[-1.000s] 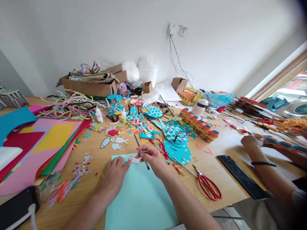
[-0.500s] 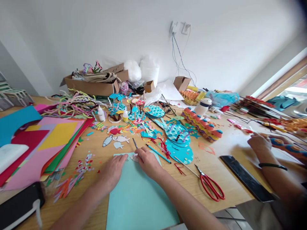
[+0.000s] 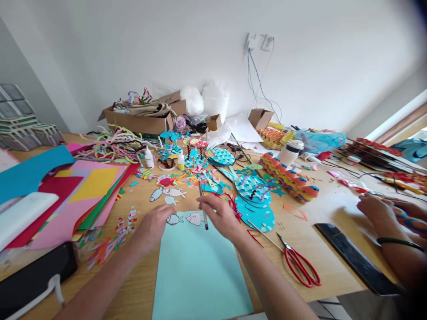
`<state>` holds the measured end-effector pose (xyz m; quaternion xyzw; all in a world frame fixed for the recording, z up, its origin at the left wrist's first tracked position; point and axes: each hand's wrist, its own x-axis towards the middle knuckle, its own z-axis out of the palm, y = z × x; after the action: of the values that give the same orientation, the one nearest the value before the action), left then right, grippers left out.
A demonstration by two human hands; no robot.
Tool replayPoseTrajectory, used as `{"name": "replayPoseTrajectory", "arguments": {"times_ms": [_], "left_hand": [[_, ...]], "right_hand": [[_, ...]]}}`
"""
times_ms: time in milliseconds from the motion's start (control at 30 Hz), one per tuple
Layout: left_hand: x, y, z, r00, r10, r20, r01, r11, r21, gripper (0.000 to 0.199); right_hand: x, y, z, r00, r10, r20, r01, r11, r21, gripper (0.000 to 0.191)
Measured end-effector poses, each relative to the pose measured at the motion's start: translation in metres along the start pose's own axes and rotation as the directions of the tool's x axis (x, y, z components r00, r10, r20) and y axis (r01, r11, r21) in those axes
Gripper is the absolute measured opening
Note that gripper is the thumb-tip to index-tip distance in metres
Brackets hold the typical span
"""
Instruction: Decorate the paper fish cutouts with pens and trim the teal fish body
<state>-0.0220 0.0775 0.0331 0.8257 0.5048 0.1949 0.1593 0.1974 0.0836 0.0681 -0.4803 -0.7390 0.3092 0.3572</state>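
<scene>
A light teal sheet of paper (image 3: 200, 271) lies in front of me. Near its top edge are a dark-outlined fish drawing (image 3: 175, 219) and a pale pinkish fish (image 3: 195, 218) side by side. My left hand (image 3: 155, 226) rests at the sheet's upper left corner, fingers stretched out by the outlined fish. My right hand (image 3: 222, 218) grips a slim pen (image 3: 204, 218), its dark end pointing down just right of the pinkish fish. Beyond the sheet lie several cut-out paper fish, among them a white one (image 3: 174, 192) and a grey-blue one (image 3: 156, 194).
Red-handled scissors (image 3: 302, 264) and a black strip (image 3: 355, 258) lie to the right, near another person's hands (image 3: 375, 209). Coloured paper sheets (image 3: 96, 184) and a black phone (image 3: 40, 275) are at left. Glue bottles (image 3: 149, 158), teal paper crafts (image 3: 255, 213) and boxes (image 3: 140, 122) stand behind.
My right hand has lifted off the pinkish fish and picked up the pen that lay beyond the sheet. The view has shifted slightly left; my left hand stays at the corner.
</scene>
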Motion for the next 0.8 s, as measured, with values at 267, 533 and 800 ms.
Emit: {"name": "replayPoseTrajectory", "arguments": {"times_ms": [267, 533, 800], "left_hand": [[-0.032, -0.013, 0.003, 0.993, -0.054, -0.105, 0.061, 0.996, 0.06, 0.044], [-0.047, 0.015, 0.037, 0.999, 0.032, -0.037, -0.021, 0.961, 0.274, 0.037], [-0.052, -0.002, 0.034, 0.999, 0.007, -0.045, 0.009, 0.944, 0.33, 0.045]], "right_hand": [[0.005, -0.021, -0.007, 0.998, 0.055, 0.041, -0.068, 0.77, 0.635, 0.025], [0.028, -0.018, 0.043, 0.984, 0.158, 0.087, -0.18, 0.815, 0.551, 0.012], [0.033, 0.003, 0.069, 0.916, 0.131, 0.379, -0.348, 0.728, 0.591, 0.012]]}}
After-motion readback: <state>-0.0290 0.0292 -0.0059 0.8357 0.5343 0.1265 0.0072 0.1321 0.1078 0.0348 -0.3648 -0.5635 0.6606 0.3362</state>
